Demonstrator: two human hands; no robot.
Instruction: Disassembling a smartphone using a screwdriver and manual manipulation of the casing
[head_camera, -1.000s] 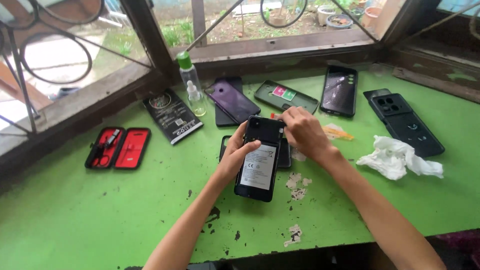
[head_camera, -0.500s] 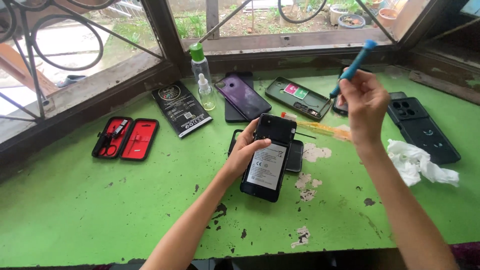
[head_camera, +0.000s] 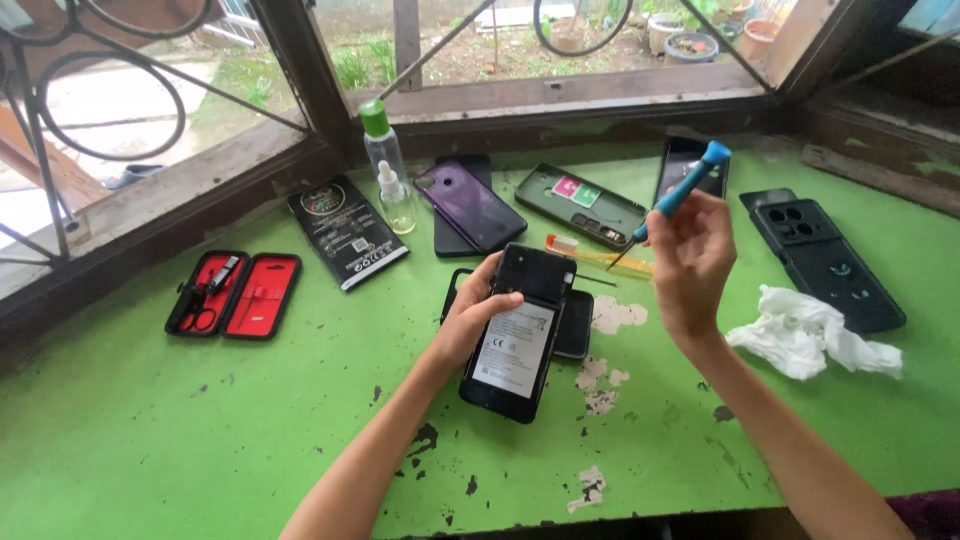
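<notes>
Two hands, one opened phone, one screwdriver.
Head view: left hand (head_camera: 478, 318) fingers clasp the opened black phone (head_camera: 515, 335) at frame centre on the green tabletop (head_camera: 150, 430); right hand (head_camera: 690, 262) fingers pinch one blue screwdriver (head_camera: 680, 192), raised right of centre.

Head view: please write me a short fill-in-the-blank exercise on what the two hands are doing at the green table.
1. The right hand holds a blue-handled ______ above the table.
2. The left hand steadies an opened black ______ with its back cover off.
3. The crumpled white tissue lies on the person's ______ side of the table.
4. The open tool case has a ______ lining.

Missing words: screwdriver; phone; right; red
</notes>
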